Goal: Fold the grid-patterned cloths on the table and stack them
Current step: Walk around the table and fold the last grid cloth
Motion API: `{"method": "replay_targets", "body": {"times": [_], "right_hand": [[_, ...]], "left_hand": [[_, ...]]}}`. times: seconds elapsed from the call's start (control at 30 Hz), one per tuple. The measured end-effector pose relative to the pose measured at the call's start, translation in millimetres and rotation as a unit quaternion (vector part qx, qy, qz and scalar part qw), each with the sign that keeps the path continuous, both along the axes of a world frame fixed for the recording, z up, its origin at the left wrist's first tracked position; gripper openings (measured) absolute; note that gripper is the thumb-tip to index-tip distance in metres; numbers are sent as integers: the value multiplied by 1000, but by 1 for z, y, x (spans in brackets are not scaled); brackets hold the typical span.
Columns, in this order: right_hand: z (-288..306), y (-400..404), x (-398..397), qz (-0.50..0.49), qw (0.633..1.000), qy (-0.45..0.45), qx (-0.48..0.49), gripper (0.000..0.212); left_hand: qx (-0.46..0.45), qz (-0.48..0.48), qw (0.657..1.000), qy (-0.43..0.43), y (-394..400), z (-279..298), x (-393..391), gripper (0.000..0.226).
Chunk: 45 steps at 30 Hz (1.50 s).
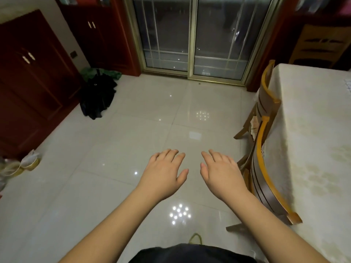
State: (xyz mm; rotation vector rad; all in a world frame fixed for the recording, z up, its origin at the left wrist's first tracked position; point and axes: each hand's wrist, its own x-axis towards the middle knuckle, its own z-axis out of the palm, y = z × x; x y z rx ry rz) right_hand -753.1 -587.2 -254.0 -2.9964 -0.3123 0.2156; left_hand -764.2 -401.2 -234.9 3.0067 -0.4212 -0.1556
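Head view looks down on a glossy pale tiled floor (133,141) that mirrors clusters of ceiling lights. Both arms reach forward over it, palms down: the left hand (165,173) and the right hand (220,173) float side by side, near each other but apart, fingers loosely spread and holding nothing. At the right stands a table (313,141) under a cream patterned covering, with a wooden chair (264,149) pushed in against its near side and a second chair (319,46) beyond its far end. Only a sliver of something white with dark lines shows on the table at the frame's right edge (348,86) (possibly one of the grid-patterned cloths, but too little is in view to be sure). Straight ahead are sliding glass doors (191,37) in a pale metal frame, dark outside. Dark red wooden cabinets (34,76) line the left wall, and a black bag (96,95) slumps on the floor by them with something green behind it. Pale plastic bags (22,164) at the left edge are cut off and blurred. Dark clothing (191,253) fills the bottom edge.
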Motion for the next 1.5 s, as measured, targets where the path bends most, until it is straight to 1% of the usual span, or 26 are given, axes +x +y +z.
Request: {"method": "replay_targets", "body": {"times": [0.07,0.1,0.17,0.23,0.37,0.5,0.63,0.7,0.8,0.87,0.93,1.0,1.13,1.2,1.27,1.37,1.5], "right_hand": [[0,-3,25,-14,1000,5,5,50],[-1,-3,37,-20,1000,8,6,50],[-3,-4,63,-28,999,16,6,50],[-5,-3,92,-37,999,21,6,50],[-12,10,161,-57,998,12,1,50],[-18,31,226,-83,997,6,-5,53],[-11,44,281,-120,993,9,4,50],[-7,44,302,-136,991,2,-2,54],[-5,32,330,-159,987,-3,-11,53],[-6,22,350,-175,984,-6,-20,53],[-12,7,372,-195,980,-8,-27,54],[-18,-9,396,-221,975,-20,-15,59],[-32,-46,448,-268,962,-54,4,52],[-35,-66,476,-282,958,-49,18,48],[-35,-87,503,-293,955,-44,28,46],[-34,-114,537,-290,955,-49,23,49],[-32,-148,579,-297,955,-21,12,53]], "left_hand": [[-12,4,1000,9,-5,-5,30,61],[-17,6,1000,10,-7,-7,45,57],[-19,2,1000,11,-10,-11,78,54],[-18,-11,1000,10,-9,-16,112,55],[-8,-44,999,-8,-2,-25,183,72],[-14,-62,998,-27,16,-33,256,63],[-42,-95,994,-16,24,-31,320,70],[-41,-117,992,-16,22,-29,350,70],[-43,-148,988,-9,14,-27,393,72],[-50,-162,985,-2,4,-29,422,74],[-47,-173,984,-8,-12,-32,452,70],[-44,-186,981,-3,-31,-34,481,67],[-36,-215,976,21,-76,-46,540,77],[-17,-228,973,24,-99,-48,569,79],[-3,-238,971,26,-120,-46,600,76],[5,-238,971,9,-149,-39,642,75],[12,-259,966,14,-186,-33,689,80]]}}
